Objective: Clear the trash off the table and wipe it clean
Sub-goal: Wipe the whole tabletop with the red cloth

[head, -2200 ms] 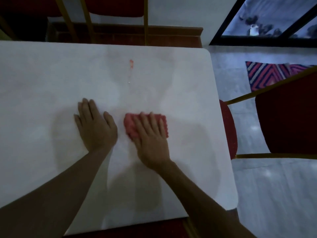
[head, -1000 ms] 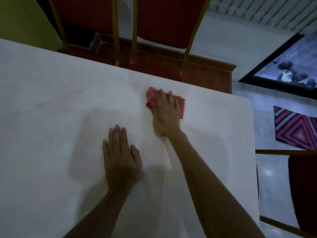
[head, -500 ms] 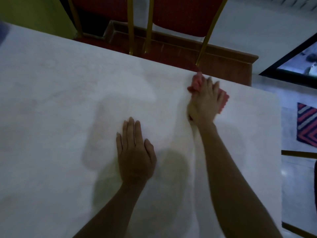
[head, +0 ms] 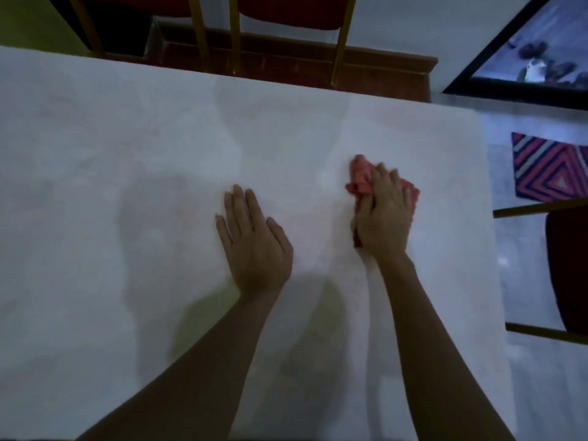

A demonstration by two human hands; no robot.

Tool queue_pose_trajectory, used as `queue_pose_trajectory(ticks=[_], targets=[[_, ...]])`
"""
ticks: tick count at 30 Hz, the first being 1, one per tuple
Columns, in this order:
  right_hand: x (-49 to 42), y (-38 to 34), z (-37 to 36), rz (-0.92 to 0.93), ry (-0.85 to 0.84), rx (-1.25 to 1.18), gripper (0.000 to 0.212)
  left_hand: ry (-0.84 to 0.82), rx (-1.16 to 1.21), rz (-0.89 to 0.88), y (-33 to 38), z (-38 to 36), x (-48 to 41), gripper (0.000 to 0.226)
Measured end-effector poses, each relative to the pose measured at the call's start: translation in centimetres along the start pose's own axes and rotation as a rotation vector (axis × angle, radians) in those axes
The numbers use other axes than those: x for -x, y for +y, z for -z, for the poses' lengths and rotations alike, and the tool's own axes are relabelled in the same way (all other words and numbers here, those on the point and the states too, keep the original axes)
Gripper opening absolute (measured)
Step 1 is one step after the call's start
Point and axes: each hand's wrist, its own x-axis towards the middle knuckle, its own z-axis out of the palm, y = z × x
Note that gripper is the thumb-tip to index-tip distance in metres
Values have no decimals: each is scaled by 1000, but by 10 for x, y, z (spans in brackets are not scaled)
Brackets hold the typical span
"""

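Head view: both forearms come in over the near edge of the white worktop [head: 127, 154], which fills most of the frame. Left hand [head: 254, 243] is flat, palm down, fingers straight and close together, holding nothing, about mid-worktop. Right hand [head: 383, 221] is just beside it toward the right edge, palm and roughly straight fingers pressing down on the pink cloth [head: 361, 176]; fingertips are blurred. Cloth is bunched and sticks out past the fingers on the far-left side and a bit on the right, well short of the far-right corner. Beyond the far edge are a wooden ledge [head: 318, 63] and red chairs [head: 286, 11] with gold legs. Off the right edge are another red chair [head: 569, 265] and a striped rug [head: 550, 167] on the floor
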Motion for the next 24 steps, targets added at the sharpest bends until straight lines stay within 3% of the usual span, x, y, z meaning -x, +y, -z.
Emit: queue_pose_trajectory(ticks=[3,6,12,18,20,24], targets=[[24,-19,-2,-202,82,17,56,-90,13,-39,-4,4,-1,59],[50,-65,-25,-161,58,30,57,-173,15,-149,-33,13,-10,59],[49,-154,-63,280,-143,16,59,-12,-78,125,-186,42,-48,60],[8,-214,-96,773,-316,127,63,13,-123,215,-211,47,-60,64],[-31,-210,-100,717,-271,155,66,21,-123,225,-212,47,-60,63],[-92,-217,-109,264,-105,154,70,39,-142,210,-209,49,-58,61]])
